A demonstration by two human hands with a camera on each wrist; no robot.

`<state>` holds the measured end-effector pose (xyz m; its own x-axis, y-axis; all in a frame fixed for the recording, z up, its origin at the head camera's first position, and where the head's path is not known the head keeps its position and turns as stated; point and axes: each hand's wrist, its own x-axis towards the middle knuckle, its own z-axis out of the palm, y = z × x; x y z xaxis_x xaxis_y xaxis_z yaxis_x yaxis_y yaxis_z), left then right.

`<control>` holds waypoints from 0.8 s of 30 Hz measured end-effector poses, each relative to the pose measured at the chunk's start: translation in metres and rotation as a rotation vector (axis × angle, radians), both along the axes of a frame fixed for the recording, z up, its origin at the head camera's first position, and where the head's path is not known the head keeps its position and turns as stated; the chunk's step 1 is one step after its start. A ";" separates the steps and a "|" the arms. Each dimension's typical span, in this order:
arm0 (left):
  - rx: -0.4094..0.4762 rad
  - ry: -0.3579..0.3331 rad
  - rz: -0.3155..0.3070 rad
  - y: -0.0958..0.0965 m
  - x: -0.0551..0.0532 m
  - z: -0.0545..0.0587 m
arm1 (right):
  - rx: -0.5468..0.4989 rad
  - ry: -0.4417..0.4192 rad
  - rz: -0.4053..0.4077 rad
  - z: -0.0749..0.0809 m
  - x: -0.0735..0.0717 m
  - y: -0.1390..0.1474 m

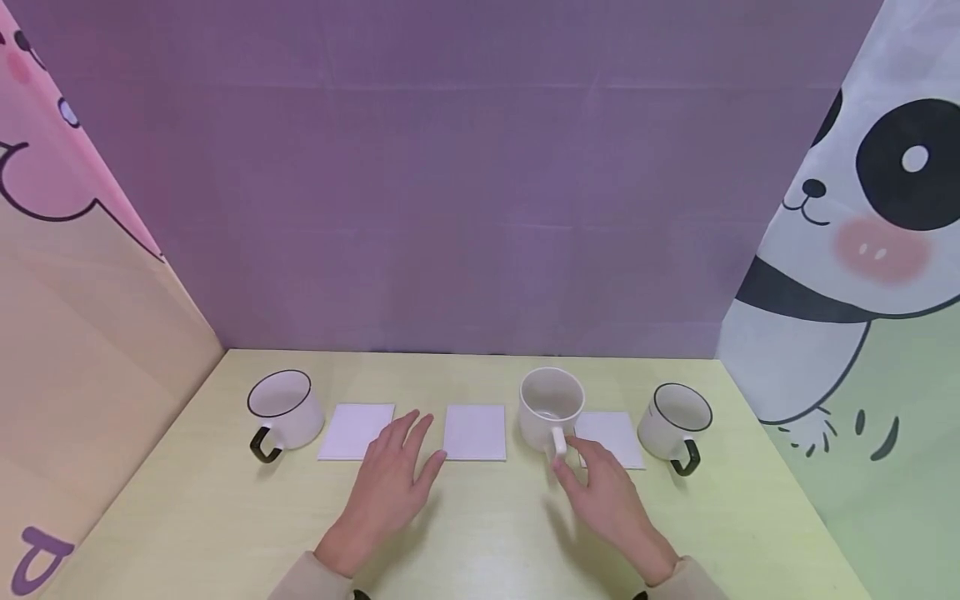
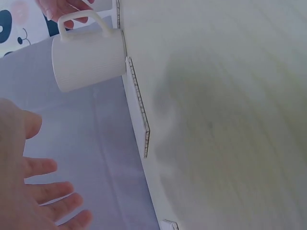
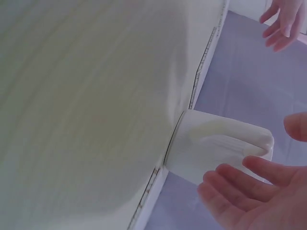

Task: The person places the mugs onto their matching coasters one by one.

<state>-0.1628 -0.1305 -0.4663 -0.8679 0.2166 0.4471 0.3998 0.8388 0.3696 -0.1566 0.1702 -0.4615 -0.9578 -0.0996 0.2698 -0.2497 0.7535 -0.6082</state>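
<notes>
An all-white mug (image 1: pixel 551 408) stands between two white square cards, its handle turned toward the front. My right hand (image 1: pixel 611 500) is right at that handle, thumb and index finger apart on either side of it. In the right wrist view the fingers (image 3: pixel 240 191) stretch out beside the mug (image 3: pixel 216 143), with the thumb well away from them. Over the table my left hand (image 1: pixel 390 479) hovers with spread fingers and holds nothing. It is nearest to the left card (image 1: pixel 354 429) and the middle card (image 1: pixel 475 433).
A white mug with a black rim and black handle (image 1: pixel 288 412) stands at the left. A similar black-rimmed mug (image 1: pixel 675 421) is at the right, beside the right card (image 1: pixel 611 437). Behind the pale table (image 1: pixel 480 533) hangs a purple cloth (image 1: pixel 480 183), with printed side panels.
</notes>
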 end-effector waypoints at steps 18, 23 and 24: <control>0.057 0.034 -0.003 -0.006 -0.006 0.003 | -0.330 -0.048 -0.050 -0.005 -0.016 -0.002; 0.064 0.058 -0.016 -0.006 -0.008 0.005 | -0.346 -0.066 -0.040 -0.003 -0.016 -0.004; 0.065 0.065 -0.018 -0.005 -0.009 0.005 | -0.362 -0.080 -0.038 -0.003 -0.017 -0.004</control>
